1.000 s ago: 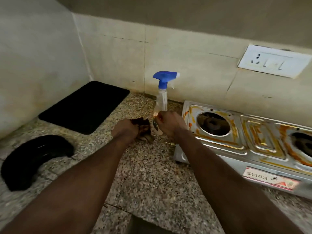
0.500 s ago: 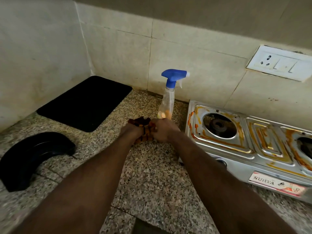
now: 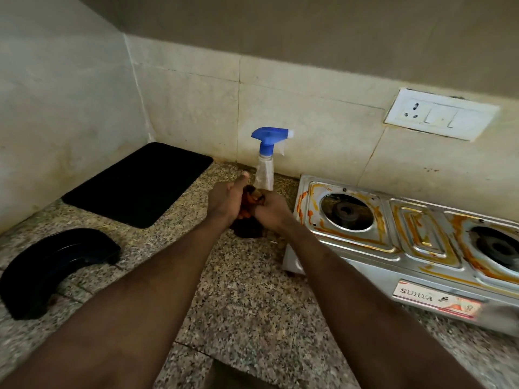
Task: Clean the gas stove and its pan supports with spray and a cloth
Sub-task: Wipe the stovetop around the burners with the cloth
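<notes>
right hand (image 3: 270, 209) off bottle (image 3: 264, 175), onto cloth (image 3: 248, 230) (bunched)

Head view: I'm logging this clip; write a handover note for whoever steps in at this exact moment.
Left hand and right hand: both grip the crumpled dark brown-and-orange cloth together over the speckled granite counter.
Clear spray bottle with blue trigger: upright by the wall behind the hands, not held.
Steel two-burner gas stove: to the right, top streaked with orange stains, nothing set over its burners.
Done: cloth in hand. Left: spraying and all the wiping.
</notes>
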